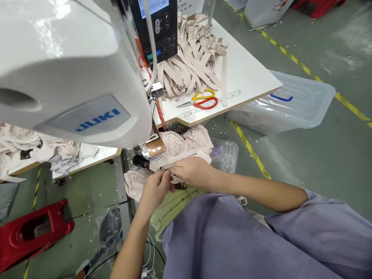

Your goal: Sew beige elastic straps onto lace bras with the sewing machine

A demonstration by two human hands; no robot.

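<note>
A beige lace bra [174, 144] lies at the sewing machine's arm, its cups spread to both sides and one hanging at the lower left. My left hand [156, 188] pinches the bra's edge with thumb and forefinger. Close beside it, my right hand [193, 170] has its fingers closed on the bra band from the other side. The fingertips of both hands nearly meet, and the cloth between them is partly hidden. Above the hands is the white sewing machine head [87, 77], with a brown curved piece [155, 147] below it next to the fabric.
Beige fabric strips [192, 58] are heaped on the white table [247, 58], near red-and-yellow snips [205, 101]. A control panel [161, 35] stands behind. More lace pieces [64, 149] lie left. A clear bin [290, 104] and a red stool [35, 236] are on the floor.
</note>
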